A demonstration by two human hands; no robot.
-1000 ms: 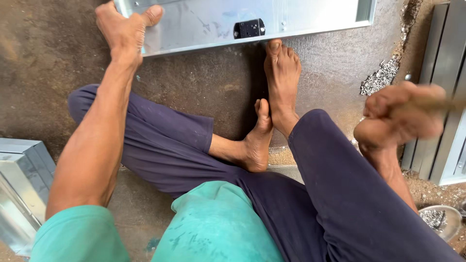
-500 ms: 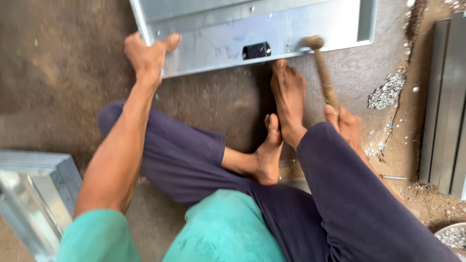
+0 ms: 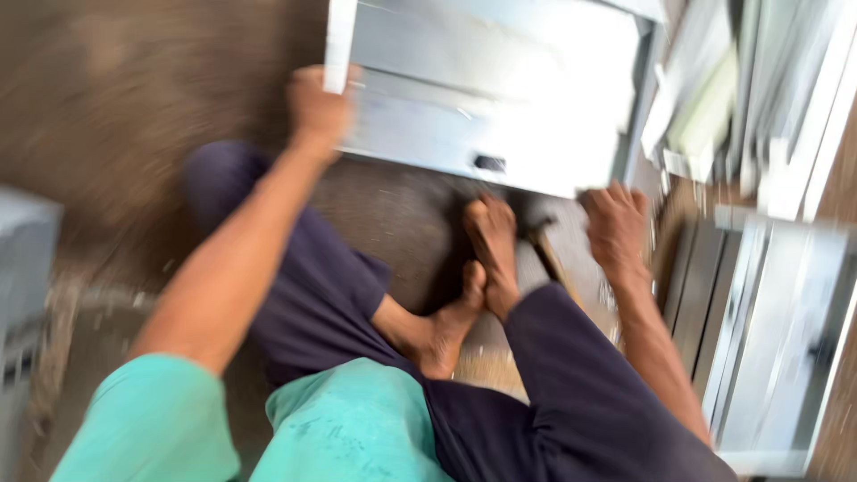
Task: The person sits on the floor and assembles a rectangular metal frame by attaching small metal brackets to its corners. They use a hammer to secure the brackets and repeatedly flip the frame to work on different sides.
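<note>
The view is blurred by motion. A shallow grey sheet-metal tray (image 3: 500, 116) with a small black fitting on its near wall lies on the floor in front of me. My left hand (image 3: 317, 112) grips its near left corner. My right hand (image 3: 616, 223) rests by the tray's near right corner, fingers spread, with nothing in it. A hammer (image 3: 546, 248) with a wooden handle lies on the floor between my right hand and my bare right foot (image 3: 491, 245). I sit with my legs crossed, in dark trousers.
Stacked metal frames and panels (image 3: 777, 295) stand at the right, with more sheet pieces (image 3: 759, 89) at the upper right. A grey metal box (image 3: 22, 268) sits at the left edge. The floor (image 3: 134, 116) is rough brown concrete.
The hammer has left my right hand and lies on the floor; that hand now rests open by the tray's corner. The view has swung, so the tray sits lower and nearer the middle.
</note>
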